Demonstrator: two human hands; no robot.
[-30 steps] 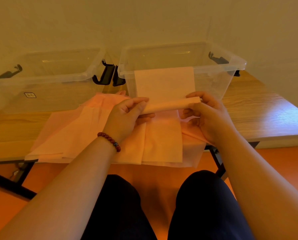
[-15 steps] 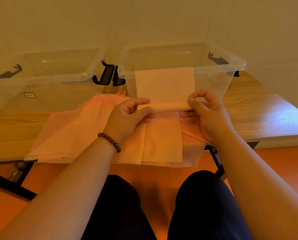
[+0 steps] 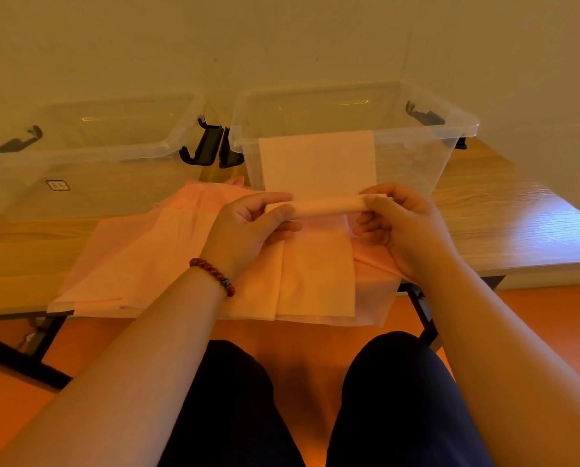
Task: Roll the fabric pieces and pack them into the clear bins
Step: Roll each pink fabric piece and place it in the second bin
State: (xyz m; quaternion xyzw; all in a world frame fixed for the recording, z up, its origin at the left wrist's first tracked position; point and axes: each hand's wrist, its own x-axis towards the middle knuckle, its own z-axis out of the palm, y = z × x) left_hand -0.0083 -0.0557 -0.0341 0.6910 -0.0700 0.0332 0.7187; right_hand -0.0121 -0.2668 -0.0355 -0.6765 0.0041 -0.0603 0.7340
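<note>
- Counter (image 3: 504, 227) of pale wood grain runs across the view, with its far edge against a plain, light-coloured wall (image 3: 281, 42). Light gleams on the wood at the right end.
- Black metal legs (image 3: 15, 360) show under the counter's near edge, above an orange floor (image 3: 9, 423).
- Two clear bins stand side by side at the back of the counter: the left bin (image 3: 120, 197) and the right bin (image 3: 426, 170). Their black latches (image 3: 202, 151) nearly meet in the gap between them. I see no fabric inside either bin.
- A pile of pink fabric pieces (image 3: 147, 264) lies spread on the counter in front of the bins, and its near edge hangs a little over the counter's rim.
- The fabric roll (image 3: 325, 207) is held level above the pile, just in front of the right bin. Its unrolled sheet (image 3: 315, 163) rises flat before that bin's front wall, with its top edge close under the rim. Whether the sheet touches the wall cannot be told.
- The left hand (image 3: 244, 230), with a dark red bead bracelet (image 3: 214, 274) on its wrist, grips the roll's left end; its fingers (image 3: 268, 199) curl over the top and the thumb lies along the near side.
- The right hand (image 3: 406, 230) pinches the roll's right end, with the fingers curled around it.
- The person's knees in dark trousers (image 3: 399, 399) fill the lower part of the view, below the counter.
</note>
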